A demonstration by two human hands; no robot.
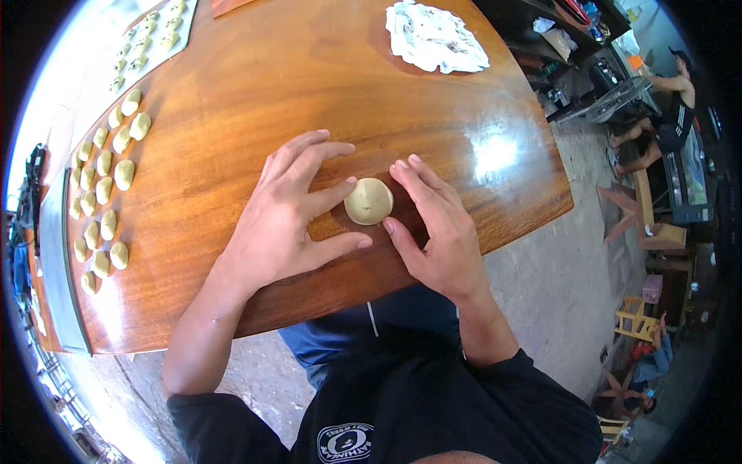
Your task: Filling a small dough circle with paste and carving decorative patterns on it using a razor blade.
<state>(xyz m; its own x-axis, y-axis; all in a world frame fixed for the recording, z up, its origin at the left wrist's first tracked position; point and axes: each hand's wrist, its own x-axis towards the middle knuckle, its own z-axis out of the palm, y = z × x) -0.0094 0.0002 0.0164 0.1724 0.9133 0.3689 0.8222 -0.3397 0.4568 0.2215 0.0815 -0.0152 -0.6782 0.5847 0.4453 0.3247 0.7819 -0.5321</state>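
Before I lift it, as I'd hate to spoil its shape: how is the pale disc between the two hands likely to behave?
The pale disc looks smooth and dough-like, so it would probably dent under a pinch. Lying on its broad face, it seems unlikely to roll. The glossy table may let it slide if pushed.

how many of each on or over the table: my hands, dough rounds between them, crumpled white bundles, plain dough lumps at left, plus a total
Hands: 2, left hand and right hand
Dough round: 1
Crumpled white bundle: 1
Plain dough lumps: about 20, some crowded at the edge
Total: about 24
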